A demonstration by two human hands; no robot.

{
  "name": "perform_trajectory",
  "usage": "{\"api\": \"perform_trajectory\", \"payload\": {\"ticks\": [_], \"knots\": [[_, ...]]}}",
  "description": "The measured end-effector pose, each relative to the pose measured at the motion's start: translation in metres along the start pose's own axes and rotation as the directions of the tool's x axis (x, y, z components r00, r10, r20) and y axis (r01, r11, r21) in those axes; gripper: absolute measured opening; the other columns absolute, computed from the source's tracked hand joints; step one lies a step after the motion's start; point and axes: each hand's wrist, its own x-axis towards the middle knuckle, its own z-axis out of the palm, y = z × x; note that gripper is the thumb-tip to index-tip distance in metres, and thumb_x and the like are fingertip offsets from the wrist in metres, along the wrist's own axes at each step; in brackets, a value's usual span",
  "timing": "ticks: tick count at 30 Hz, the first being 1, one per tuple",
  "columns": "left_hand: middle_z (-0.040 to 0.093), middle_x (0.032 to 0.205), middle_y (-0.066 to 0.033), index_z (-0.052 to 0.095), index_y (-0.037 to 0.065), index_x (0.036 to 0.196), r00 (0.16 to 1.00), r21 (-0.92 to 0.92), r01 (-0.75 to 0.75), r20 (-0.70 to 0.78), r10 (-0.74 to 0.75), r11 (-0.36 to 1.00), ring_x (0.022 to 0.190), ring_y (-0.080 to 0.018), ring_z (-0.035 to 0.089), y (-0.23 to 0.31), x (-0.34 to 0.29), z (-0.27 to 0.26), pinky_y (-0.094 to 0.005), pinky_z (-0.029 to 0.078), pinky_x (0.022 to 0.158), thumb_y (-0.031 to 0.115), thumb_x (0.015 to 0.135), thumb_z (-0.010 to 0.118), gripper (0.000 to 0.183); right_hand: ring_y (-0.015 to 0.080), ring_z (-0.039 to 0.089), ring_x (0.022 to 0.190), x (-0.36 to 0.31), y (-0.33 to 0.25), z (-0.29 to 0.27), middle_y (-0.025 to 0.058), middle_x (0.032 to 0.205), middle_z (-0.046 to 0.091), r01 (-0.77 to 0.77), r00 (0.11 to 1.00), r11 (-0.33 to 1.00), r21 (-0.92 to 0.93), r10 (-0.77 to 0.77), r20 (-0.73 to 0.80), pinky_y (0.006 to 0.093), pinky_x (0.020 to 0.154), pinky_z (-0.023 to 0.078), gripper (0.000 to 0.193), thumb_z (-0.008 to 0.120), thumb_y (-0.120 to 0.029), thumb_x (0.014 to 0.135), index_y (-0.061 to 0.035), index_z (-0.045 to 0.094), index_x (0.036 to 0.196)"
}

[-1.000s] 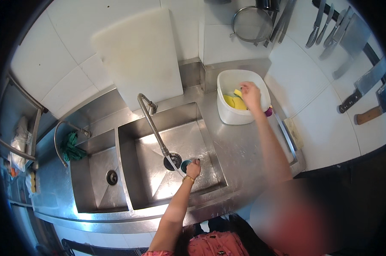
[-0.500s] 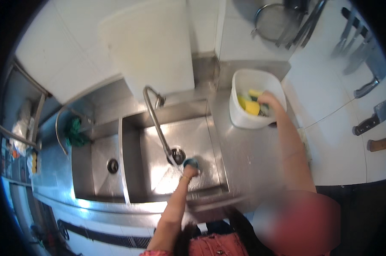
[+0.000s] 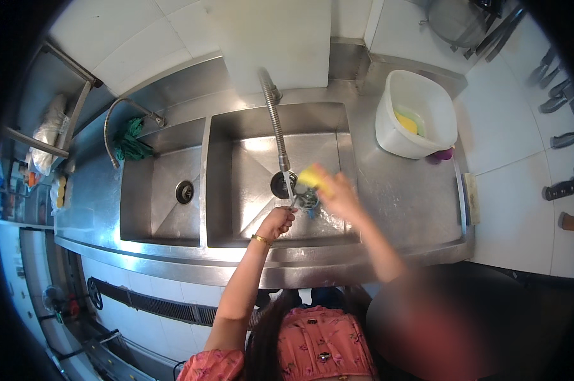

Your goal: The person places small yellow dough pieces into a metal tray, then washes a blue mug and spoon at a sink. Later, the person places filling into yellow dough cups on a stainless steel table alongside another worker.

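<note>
My left hand (image 3: 278,223) is closed in a fist over the larger sink basin (image 3: 249,222), just below the faucet's stream. A thin greyish piece juts from its fingers into the water; its kind is unclear. Beyond and to the right, my right hand (image 3: 341,198) grips a yellow sponge (image 3: 315,178), partly blurred by motion. Close to both hands, near the drain (image 3: 283,185), a small round cup-like thing (image 3: 308,199) with some blue on it shows partly hidden. Water runs from the coiled metal faucet (image 3: 275,124) above.
A white plastic tub (image 3: 388,120) with yellow and green pieces inside stands on the right counter, a purple thing (image 3: 445,153) beside it. To the left is a smaller basin (image 3: 163,219) with a green cloth (image 3: 132,141) at its rim. Knives (image 3: 563,190) hang on the right wall.
My right hand has come out of the white tub with the yellow sponge and moved left over the basin. My left hand has shifted away from the blue cup-like thing, its fingers closed under the stream.
</note>
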Motion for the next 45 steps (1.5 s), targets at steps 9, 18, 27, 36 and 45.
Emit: {"api": "perform_trajectory", "payload": {"ticks": [9,18,27,36,45], "knots": [[0.058,0.066,-0.0088,0.059,0.001,0.080,0.926,0.342,-0.206,-0.236,0.296,0.917,0.056,-0.0163,0.052,-0.042,-0.037,-0.021,-0.0295,0.041,0.054,0.011,0.075,0.048,0.016,0.0345,0.043,0.096,0.047,0.010,0.161,0.0184,0.109,0.041,-0.037,0.978,0.997,-0.060,0.024,-0.207,0.0446,0.081,0.039,0.044,0.055,-0.015,0.076,-0.0194,0.049,0.119],[0.041,0.057,0.0030,0.048,0.006,0.083,0.826,0.511,-0.378,-0.189,0.531,0.772,0.043,-0.0051,0.033,-0.050,-0.030,-0.035,-0.0214,0.025,0.037,0.014,0.088,0.035,0.017,0.0164,0.053,0.076,0.058,-0.003,0.180,0.0039,0.085,0.054,-0.265,0.929,-0.120,0.957,0.234,0.287,0.0328,0.060,0.043,0.021,0.057,-0.015,0.082,-0.0099,0.052,0.101],[0.037,0.056,0.0051,0.043,0.010,0.083,0.933,0.239,-0.317,-0.098,0.347,0.918,0.039,-0.0037,0.028,-0.034,-0.047,-0.018,-0.0206,0.018,0.032,0.014,0.088,0.035,0.010,0.0195,0.051,0.049,0.058,-0.028,0.161,0.0074,0.074,0.058,-0.325,0.808,0.111,0.939,0.548,0.215,0.0331,0.043,0.042,0.026,0.064,-0.025,0.078,-0.0027,0.057,0.089],[0.059,0.086,-0.0264,0.062,0.000,0.087,0.856,0.809,-0.221,-0.107,0.506,0.544,0.084,-0.0401,0.058,-0.025,-0.046,-0.062,-0.0435,0.045,0.074,0.019,0.077,0.050,0.025,0.0286,0.057,0.077,0.053,0.010,0.152,0.0128,0.077,0.057,-0.394,0.892,0.912,0.115,0.409,-0.190,0.0412,0.074,0.046,0.039,0.067,-0.034,0.072,-0.0014,0.058,0.092],[0.059,0.097,-0.0229,0.063,-0.001,0.091,0.811,0.878,0.309,-0.444,0.379,0.366,0.096,-0.0377,0.056,-0.001,-0.026,-0.106,-0.0420,0.046,0.081,0.013,0.076,0.044,0.028,0.0246,0.044,0.102,0.051,0.086,0.191,0.0110,0.111,0.050,0.285,0.950,0.592,-0.753,-0.070,0.305,0.0357,0.084,0.038,0.028,0.051,-0.018,0.076,-0.0053,0.062,0.099]]}}
